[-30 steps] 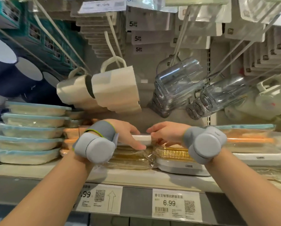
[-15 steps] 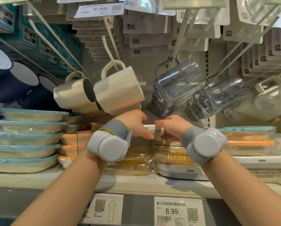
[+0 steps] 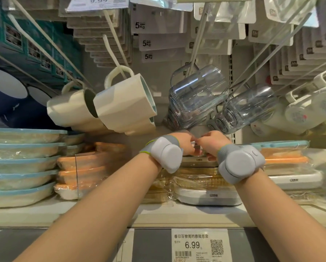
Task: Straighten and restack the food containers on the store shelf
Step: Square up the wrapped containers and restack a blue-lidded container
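1. Head view, far left: a stack of blue-lidded containers [image 3: 24, 163] sat on the shelf [image 3: 82, 214], five high, wrapped in clear film.
2. Just beside it stood a shorter stack of orange-lidded containers [image 3: 86, 173], with cream mugs [image 3: 120, 104] hanging tilted from pegs above.
3. The left hand [image 3: 184, 143], a grey band on its wrist, reached in over the middle stack, fingers curled down onto the top white container [image 3: 199, 159].
4. That container rested at the top of the middle stack, on amber wrapped boxes [image 3: 194, 178] and a white box at the bottom.
5. The right hand [image 3: 213, 142], nearly touching the left, gripped the same container from its other side; both hands pinched it between them.
6. Clear glass mugs [image 3: 198, 97] hung above the hands.
7. On the right lay another stack [image 3: 286, 165] with blue, orange and white lids.
8. Below, a price tag [image 3: 198, 244] read 6.99.
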